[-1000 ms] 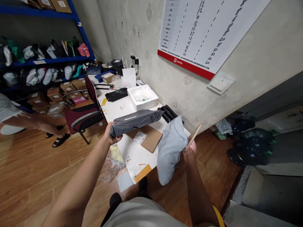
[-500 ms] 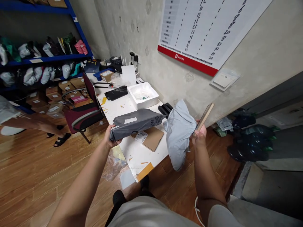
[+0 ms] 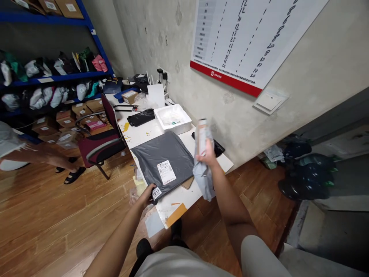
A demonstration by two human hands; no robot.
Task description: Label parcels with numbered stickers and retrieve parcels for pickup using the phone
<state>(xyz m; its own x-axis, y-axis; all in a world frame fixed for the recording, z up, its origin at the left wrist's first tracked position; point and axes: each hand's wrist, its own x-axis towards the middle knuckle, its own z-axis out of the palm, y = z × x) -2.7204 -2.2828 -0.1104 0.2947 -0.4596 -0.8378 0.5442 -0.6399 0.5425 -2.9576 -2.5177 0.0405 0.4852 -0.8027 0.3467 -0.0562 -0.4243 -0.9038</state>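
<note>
My left hand (image 3: 149,194) grips the near corner of a flat dark grey plastic parcel (image 3: 175,154) with a white label and a "3013" sticker. The parcel lies over the white table, covering most of a flat cardboard box (image 3: 187,183) whose edge peeks out. Slightly blurred, my right hand (image 3: 206,154) is closed around a slim box (image 3: 202,130) and a light grey plastic bag (image 3: 204,181) hanging below it, near the table's right side. Black rolled items (image 3: 219,148) lie partly hidden behind that hand.
A white foam box (image 3: 173,118) and a black bag (image 3: 141,117) sit farther back on the table (image 3: 138,138). To the left are a maroon chair (image 3: 99,138), another person's legs (image 3: 43,159) and blue shelves (image 3: 43,79) of parcels. Large bottles (image 3: 308,175) stand at right.
The dark parcel has tipped down flat, its labelled face now up, over the cardboard box. My right hand has moved left with the slim box and grey bag, turning the box upright.
</note>
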